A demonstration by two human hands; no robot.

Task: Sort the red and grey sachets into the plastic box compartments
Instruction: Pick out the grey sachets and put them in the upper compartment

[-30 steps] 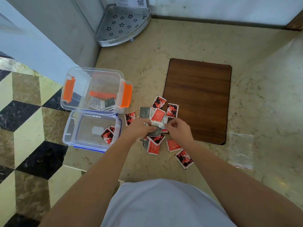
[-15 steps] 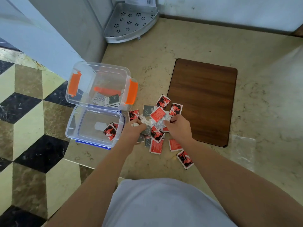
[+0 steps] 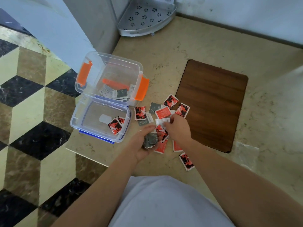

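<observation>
A person kneeling at a beige marble ledge (image 3: 205,46) sorts a scatter of small sachets, seen from a head-worn camera looking down. The left hand (image 3: 144,143) is turned palm up with its fingers curled around a small stack of grey sachets (image 3: 151,139), their edges tilted and overlapping in the cupped palm. The right hand (image 3: 177,128) reaches palm down into the pile just beside it, fingertips (image 3: 166,123) pinched loosely on a white-backed sachet (image 3: 161,121); how firmly they hold it cannot be told. Loose red sachets (image 3: 163,112) and a few grey ones lie flat between the hands and the wooden board (image 3: 211,102) to the right, pointing every way, with one red sachet (image 3: 186,161) lying apart, nearer the person, its long axis running diagonally. To the left stand two clear plastic boxes touching end to end: the far box (image 3: 108,76), with orange clips, holds grey and white sachets along its near wall; the near box (image 3: 100,119), trimmed in blue, holds two red sachets (image 3: 115,125) in its right corner, tilted against each other. A perforated grey corner shelf (image 3: 146,15) sits far off against the wall, and a clear plastic bag (image 3: 246,154) lies flat at the right, near the board's corner.
</observation>
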